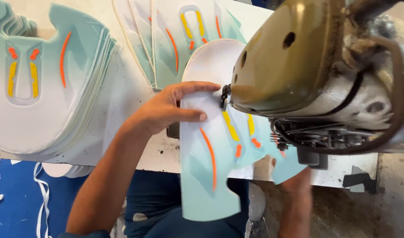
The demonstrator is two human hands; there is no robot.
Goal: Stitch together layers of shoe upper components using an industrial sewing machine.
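A mint-green and white shoe upper piece [206, 176] with orange and yellow stripes lies under the head of a sewing machine [316, 66], and its lower end hangs over the table edge. My left hand [166, 110] holds the piece at its left edge, thumb and forefinger stretched toward the needle area [224, 99]. A white rounded part [210, 61] sits at the piece's far end. My right forearm [296, 202] rises from below the table edge, and the hand itself is hidden behind the piece and the machine.
A thick stack of matching upper pieces [43, 79] lies at the left on the white table [131, 88]. More pieces [166, 31] fan out at the back. White strips [43, 198] lie on the blue floor at lower left.
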